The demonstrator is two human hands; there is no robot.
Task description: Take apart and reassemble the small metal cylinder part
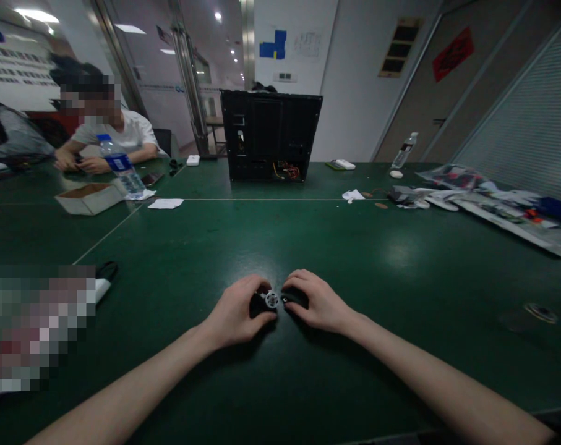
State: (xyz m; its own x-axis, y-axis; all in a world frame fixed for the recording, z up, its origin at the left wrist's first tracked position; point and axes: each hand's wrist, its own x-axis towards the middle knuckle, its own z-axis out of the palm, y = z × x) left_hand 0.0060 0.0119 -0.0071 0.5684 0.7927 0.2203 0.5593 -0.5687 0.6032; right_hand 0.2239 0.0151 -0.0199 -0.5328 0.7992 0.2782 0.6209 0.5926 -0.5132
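Note:
My left hand (236, 312) rests low over the green table (280, 241), its thumb and fingers closed round a small black part (257, 305). A pale grey spoked wheel (271, 300) shows at the right end of that part. Just to the right, my right hand (320, 304) grips a small black rounded piece (297, 298) between thumb and fingers. A tiny light spot is visible on its left end. The two pieces face each other across a narrow gap. Fingers cover much of both, so their exact kind cannot be made out.
A black monitor-like casing (271, 130) with exposed wires stands at the back. Left are a blue-capped bottle (122, 167), an open box (89, 199) and a seated person (136, 133). Bags and papers clutter the right around a white tray (516, 225). A round object (540, 313) lies nearer.

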